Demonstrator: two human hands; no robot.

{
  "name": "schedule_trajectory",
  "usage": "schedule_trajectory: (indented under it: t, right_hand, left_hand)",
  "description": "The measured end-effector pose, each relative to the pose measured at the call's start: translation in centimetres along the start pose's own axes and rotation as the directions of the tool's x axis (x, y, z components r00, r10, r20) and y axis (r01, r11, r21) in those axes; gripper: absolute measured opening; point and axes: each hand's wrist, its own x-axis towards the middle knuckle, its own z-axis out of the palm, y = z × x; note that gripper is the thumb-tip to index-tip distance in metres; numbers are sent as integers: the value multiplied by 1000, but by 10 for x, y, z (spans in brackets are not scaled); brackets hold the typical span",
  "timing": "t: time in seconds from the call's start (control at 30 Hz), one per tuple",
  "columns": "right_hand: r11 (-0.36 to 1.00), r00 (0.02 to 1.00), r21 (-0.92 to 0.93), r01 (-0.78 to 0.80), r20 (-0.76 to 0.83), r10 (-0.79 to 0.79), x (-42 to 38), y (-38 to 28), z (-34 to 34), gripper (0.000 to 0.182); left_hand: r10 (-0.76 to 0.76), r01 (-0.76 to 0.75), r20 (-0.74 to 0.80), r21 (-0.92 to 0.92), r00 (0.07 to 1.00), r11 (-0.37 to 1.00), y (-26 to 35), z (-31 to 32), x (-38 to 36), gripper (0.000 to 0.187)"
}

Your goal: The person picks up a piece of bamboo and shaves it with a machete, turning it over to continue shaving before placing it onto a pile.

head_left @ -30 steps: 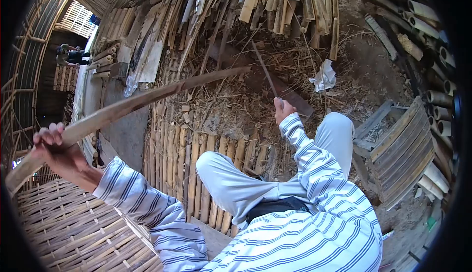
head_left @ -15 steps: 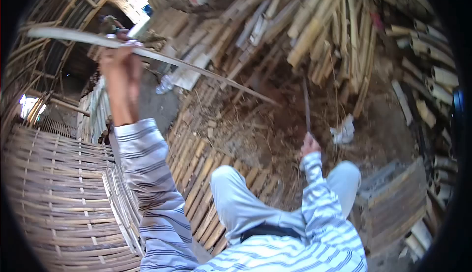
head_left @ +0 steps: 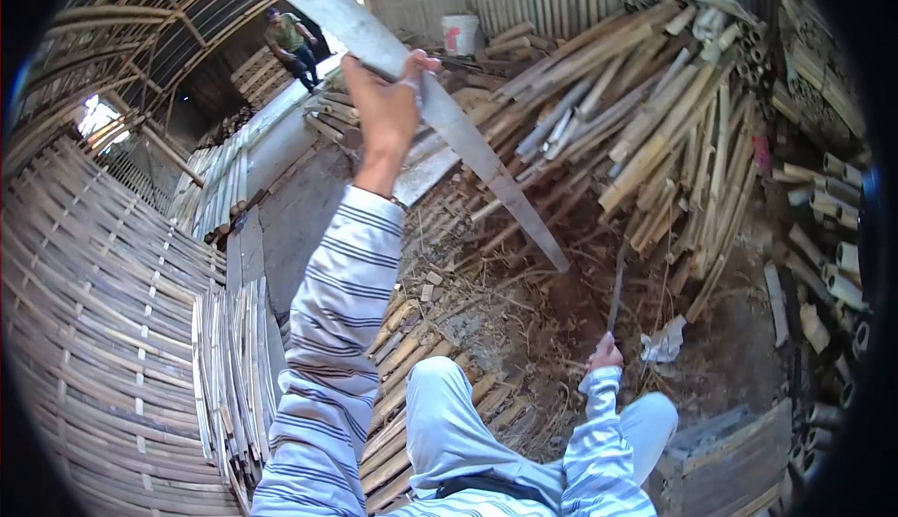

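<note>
My left hand (head_left: 385, 117) is raised in front of me, thumb and fingers closed around a long, flat, pale bamboo strip (head_left: 463, 134). The strip slants from the upper left down to the right, its broad face toward me, its far end over the brown ground (head_left: 571, 307). Low by my right knee, my right hand (head_left: 606, 354) is closed on a knife (head_left: 617, 288) with a long, narrow, dark blade pointing away from me. Its handle is hidden in the fist. Strip and blade are apart.
A large heap of bamboo poles (head_left: 645, 115) lies ahead. Woven bamboo panelling (head_left: 112, 330) and a bundle of slats (head_left: 234, 377) are at left. A white bucket (head_left: 460, 35) stands at the back, a person (head_left: 293, 45) far left. Crumpled white plastic (head_left: 662, 341) lies near my right hand.
The bamboo strip has turned from nearly edge-on to showing its broad face and slopes more steeply. My left hand has shifted right in view. The view has tilted up, revealing the person more fully.
</note>
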Motion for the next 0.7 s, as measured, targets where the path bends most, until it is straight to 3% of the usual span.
schedule_trajectory:
  t: [0.1, 0.2, 0.3, 0.4, 0.53, 0.57, 0.67, 0.7]
  right_hand:
    - [999, 1000, 30, -29, -5, 29, -1, -1, 2, 52]
    - [1000, 1000, 21, -18, -12, 18, -2, -6, -1, 51]
    - [1000, 1000, 11, -24, -21, 24, -1, -4, -4, 51]
    - [998, 999, 39, -42, -14, 42, 5, 1, -5, 51]
    - [997, 997, 42, -70, -41, 71, 2, 1, -1, 52]
    - [996, 995, 41, -75, -56, 77, 4, 3, 0, 52]
    - [996, 995, 45, -81, -48, 83, 8, 6, 1, 52]
    - [996, 996, 43, -82, -41, 84, 6, 6, -1, 52]
  left_hand:
    - [-12, 9, -73, -44, 997, 999, -8, -8, 2, 40]
    - [-117, 105, -135, -93, 984, 990, -4, -18, 8, 44]
    - [-148, 152, -178, 9, 973, 988, 8, -35, 18, 46]
    - [-117, 116, -208, -17, 971, 993, 8, -49, 27, 48]
    - [-236, 225, -30, -213, 971, 951, 13, -88, 32, 23]
    - [-162, 158, -29, -121, 986, 980, 15, -96, 32, 21]
    - [-246, 297, 220, -241, 944, 924, 20, -132, 34, 36]
    - [-244, 290, 215, -217, 946, 932, 17, -139, 34, 36]
